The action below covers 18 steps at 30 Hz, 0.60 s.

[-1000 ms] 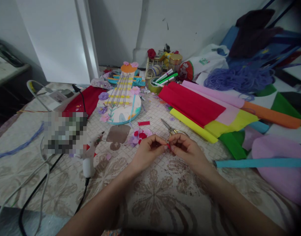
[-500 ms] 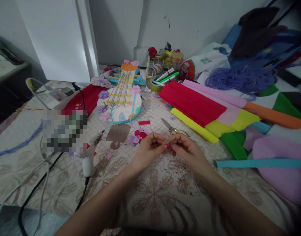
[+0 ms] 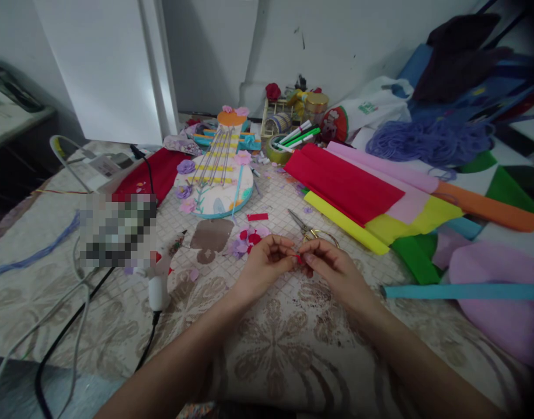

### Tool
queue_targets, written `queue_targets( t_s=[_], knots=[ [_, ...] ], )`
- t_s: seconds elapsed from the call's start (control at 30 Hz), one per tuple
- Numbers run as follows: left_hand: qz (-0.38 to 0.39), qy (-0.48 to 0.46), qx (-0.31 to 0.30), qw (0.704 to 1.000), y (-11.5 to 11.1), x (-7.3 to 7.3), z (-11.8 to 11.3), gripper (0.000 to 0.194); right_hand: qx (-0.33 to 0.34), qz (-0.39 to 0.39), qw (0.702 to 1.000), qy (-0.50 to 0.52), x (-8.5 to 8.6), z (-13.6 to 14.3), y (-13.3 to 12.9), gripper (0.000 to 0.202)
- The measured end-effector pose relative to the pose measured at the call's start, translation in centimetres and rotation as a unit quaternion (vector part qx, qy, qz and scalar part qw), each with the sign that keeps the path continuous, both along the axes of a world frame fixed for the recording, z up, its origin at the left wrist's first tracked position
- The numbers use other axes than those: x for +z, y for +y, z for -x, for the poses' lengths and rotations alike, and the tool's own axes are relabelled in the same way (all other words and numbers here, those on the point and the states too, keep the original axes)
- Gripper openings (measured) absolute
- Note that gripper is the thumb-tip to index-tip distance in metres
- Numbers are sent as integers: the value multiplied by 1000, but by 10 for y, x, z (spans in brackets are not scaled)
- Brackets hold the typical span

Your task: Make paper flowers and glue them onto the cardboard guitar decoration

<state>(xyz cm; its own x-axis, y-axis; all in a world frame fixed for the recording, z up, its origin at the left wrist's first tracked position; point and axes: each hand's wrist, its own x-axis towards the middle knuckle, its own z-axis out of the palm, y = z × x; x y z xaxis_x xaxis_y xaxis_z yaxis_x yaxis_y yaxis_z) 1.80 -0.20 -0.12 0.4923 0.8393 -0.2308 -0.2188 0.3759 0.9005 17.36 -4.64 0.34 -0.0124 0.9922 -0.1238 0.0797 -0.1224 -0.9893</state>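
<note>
Between my fingertips is a small red piece of crepe paper (image 3: 298, 259), mostly covered by the fingers. My left hand (image 3: 269, 259) pinches it from the left, and my right hand (image 3: 328, 259) pinches it from the right. Just beyond the hands lie gold-handled scissors (image 3: 308, 228), blades pointing away to the left. A small pile of red and purple paper petals (image 3: 248, 237) rests behind my left hand. A flat red strip (image 3: 258, 217) lies a little farther back. Farther off stands a paper-decorated guitar (image 3: 216, 183) with paper flowers along its edge.
A white glue gun (image 3: 157, 291) with a black cord sits at the left. Rolls and sheets of crepe paper, among them a red one (image 3: 345, 180), cover the right side. Purple yarn (image 3: 424, 142), a tape roll (image 3: 278, 149) and markers (image 3: 301, 137) are at the back.
The view has shifted very slightly. Both hands keep pinching the red paper at the same spot, with only tiny finger movement.
</note>
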Motion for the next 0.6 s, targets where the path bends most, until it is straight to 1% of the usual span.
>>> queue_targets(
  t_s=[0.17, 0.27, 0.47, 0.53, 0.6],
  knots=[
    [-3, 5, -4, 1000, 0, 0, 0, 29, -1, 5, 1000, 1, 1, 1, 0, 9],
    [-20, 13, -3, 1000, -1, -1, 0, 27, 2, -9, 1000, -4, 0, 1, 1, 8],
    [-79, 41, 14, 996, -6, 0, -4, 26, 6, -48, 994, -94, -2, -1, -2, 10],
    [-92, 40, 13, 995, -8, 3, -4, 26, -2, -52, 993, -106, -4, -3, -2, 12],
    [-126, 61, 23, 990, -13, 11, 1, 24, -15, -53, 994, -96, -8, -4, -2, 13]
  ],
)
